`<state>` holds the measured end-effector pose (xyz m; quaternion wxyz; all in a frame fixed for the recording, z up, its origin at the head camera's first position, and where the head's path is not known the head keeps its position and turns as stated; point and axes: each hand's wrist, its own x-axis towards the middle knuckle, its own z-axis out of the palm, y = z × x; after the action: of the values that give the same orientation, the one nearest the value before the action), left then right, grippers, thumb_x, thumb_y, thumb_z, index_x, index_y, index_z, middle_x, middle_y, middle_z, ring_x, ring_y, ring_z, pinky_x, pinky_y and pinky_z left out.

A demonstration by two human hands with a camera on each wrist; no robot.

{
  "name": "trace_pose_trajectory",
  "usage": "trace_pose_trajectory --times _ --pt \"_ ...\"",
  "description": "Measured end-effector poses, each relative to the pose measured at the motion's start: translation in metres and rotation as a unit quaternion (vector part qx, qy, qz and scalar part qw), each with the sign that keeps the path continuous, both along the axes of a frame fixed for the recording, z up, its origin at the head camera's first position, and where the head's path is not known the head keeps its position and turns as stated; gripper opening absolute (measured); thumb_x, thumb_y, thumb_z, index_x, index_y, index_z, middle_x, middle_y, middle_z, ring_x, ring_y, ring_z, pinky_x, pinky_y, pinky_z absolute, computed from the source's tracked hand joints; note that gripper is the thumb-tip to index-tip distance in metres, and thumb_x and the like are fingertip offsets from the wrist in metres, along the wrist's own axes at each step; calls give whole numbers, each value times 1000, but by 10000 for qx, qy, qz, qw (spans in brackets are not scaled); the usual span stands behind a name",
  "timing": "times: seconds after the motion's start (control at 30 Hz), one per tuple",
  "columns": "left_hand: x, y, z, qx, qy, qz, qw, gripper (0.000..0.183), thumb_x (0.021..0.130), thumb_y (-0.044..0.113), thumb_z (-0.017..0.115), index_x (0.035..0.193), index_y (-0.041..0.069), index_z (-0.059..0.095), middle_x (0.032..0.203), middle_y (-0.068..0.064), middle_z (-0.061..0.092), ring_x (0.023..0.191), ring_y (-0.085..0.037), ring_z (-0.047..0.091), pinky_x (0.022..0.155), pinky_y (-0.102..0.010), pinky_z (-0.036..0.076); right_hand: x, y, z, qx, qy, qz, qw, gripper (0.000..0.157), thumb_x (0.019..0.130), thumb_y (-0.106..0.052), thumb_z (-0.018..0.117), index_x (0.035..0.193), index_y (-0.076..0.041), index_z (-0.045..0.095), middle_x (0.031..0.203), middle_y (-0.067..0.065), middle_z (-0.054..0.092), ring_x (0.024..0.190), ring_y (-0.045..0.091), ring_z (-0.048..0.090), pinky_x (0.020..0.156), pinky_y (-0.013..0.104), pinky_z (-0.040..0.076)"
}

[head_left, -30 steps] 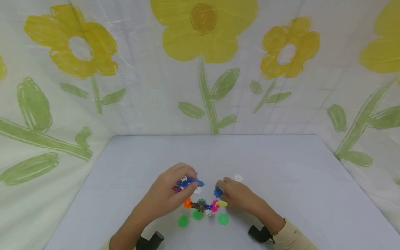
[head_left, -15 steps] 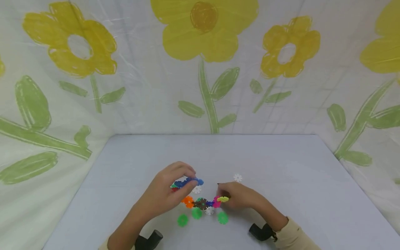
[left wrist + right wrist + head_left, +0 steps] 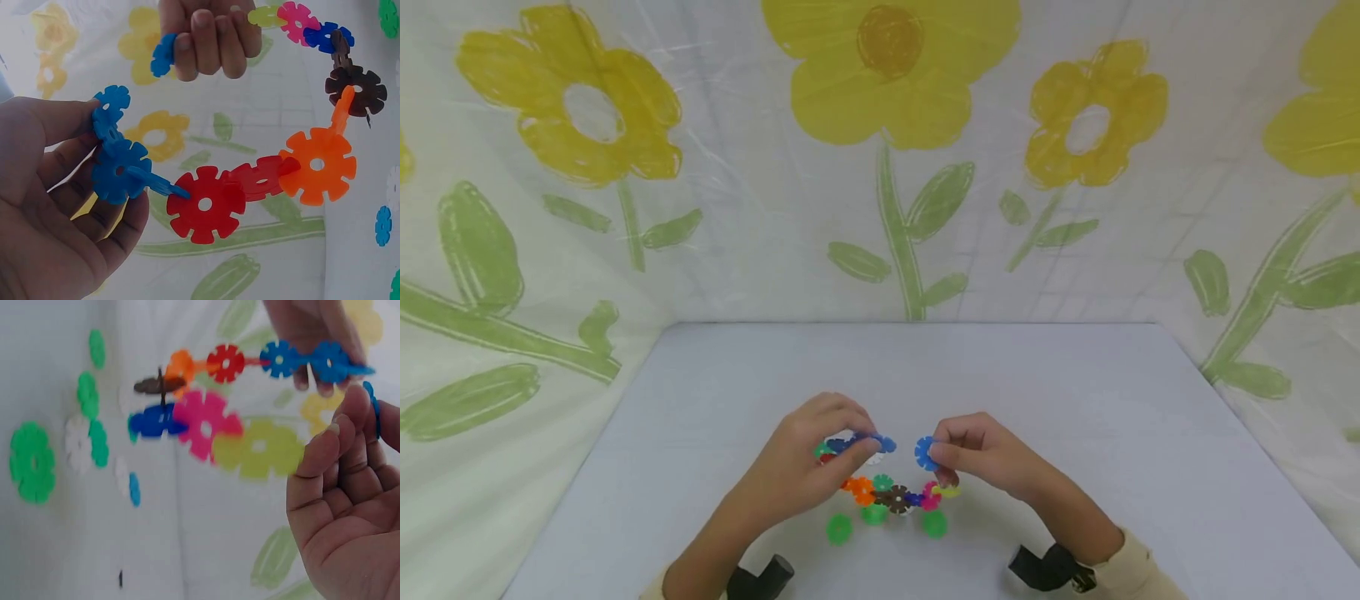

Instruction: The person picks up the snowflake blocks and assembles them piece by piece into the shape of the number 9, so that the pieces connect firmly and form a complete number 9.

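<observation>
My left hand [image 3: 808,450] pinches the blue end [image 3: 122,172] of a chain of interlocking snowflake discs, thumb on one side and fingers on the other. From there the chain curves through red [image 3: 206,205], orange [image 3: 317,165], brown [image 3: 357,92], dark blue [image 3: 325,39] and pink [image 3: 299,24] discs to a yellow one [image 3: 259,450]. To the right, my right hand [image 3: 988,458] holds a single blue disc [image 3: 923,453] between thumb and fingers, a short gap from the chain's blue end. In the head view the yellow end lies just below the right fingers.
Loose discs lie on the white table [image 3: 1075,383]: several green ones [image 3: 839,528], white ones [image 3: 78,444] and a blue one [image 3: 135,489]. A small dark bit [image 3: 120,579] is near them. Behind the table hangs a flower-printed sheet [image 3: 760,275].
The right hand has risen and turned, bringing its blue disc back into sight; it now covers the white disc behind it. The chain has shifted slightly right, while the left hand keeps its hold.
</observation>
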<state>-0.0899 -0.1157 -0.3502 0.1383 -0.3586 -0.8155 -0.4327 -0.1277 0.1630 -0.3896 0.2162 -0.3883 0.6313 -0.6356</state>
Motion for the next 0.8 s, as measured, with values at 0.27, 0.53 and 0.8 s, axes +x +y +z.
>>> trace_pose_trajectory --times 0.27,0.53,0.8 --pt "3 10 -7 341 130 -543 9979 7 93 14 74 97 19 73 100 10 65 100 -11 58 80 -30 55 16 -8 9 -362 16 445 9984 20 105 -7 50 91 5 59 75 23 57 64 27 56 66 28 56" --pt "4 20 -15 1130 327 -687 9907 12 85 3 79 89 13 75 92 6 67 87 -11 59 66 -25 54 23 -13 13 -512 -28 409 9978 22 104 -6 52 86 4 59 70 25 55 60 26 56 61 26 55" --pt "5 30 -20 1558 1210 -569 9787 25 71 -10 82 81 11 72 83 1 64 75 -13 55 60 -17 48 29 -18 13 -664 70 214 9975 23 103 -2 52 82 4 58 65 25 54 53 35 52 54 25 52"
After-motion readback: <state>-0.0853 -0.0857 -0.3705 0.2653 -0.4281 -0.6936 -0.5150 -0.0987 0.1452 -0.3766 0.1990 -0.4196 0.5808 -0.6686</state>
